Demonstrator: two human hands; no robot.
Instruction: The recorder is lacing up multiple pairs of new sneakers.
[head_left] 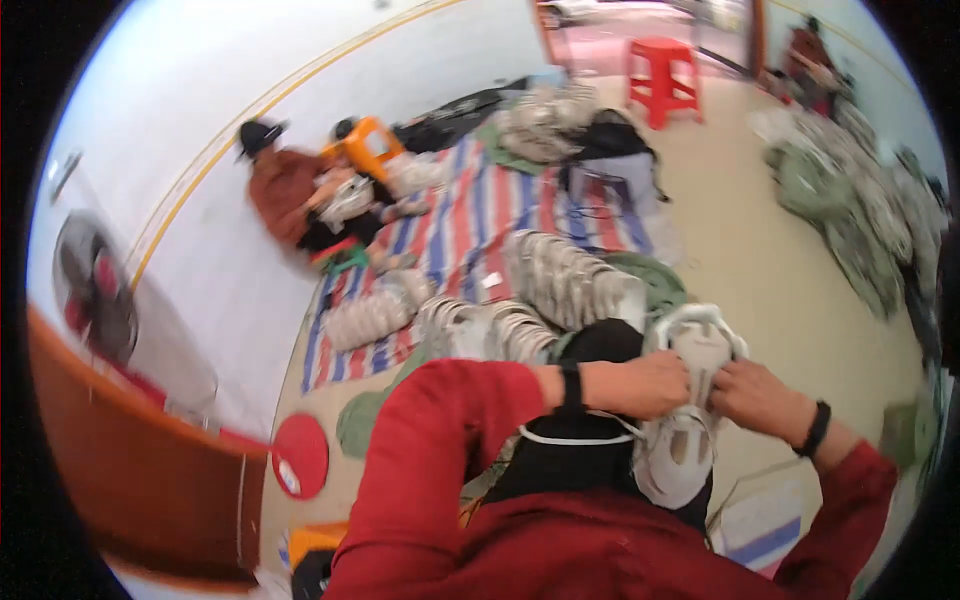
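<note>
A cream-white shoe rests over my black-trousered lap, its toe toward me and its open collar facing away. My left hand is closed at the left side of its lacing opening, fingertips against the shoe. On the opposite side, my right hand pinches near the same opening; whether a lace end is in either hand is too blurred to tell. A white shoelace hangs in a loop from the shoe, passing under my left forearm.
Rows of stacked pale shoes stand ahead on a striped sheet. A seated person handles a pale shoe at the left wall; another sits far right. Green sacks, a red stool and a red disc are on the floor.
</note>
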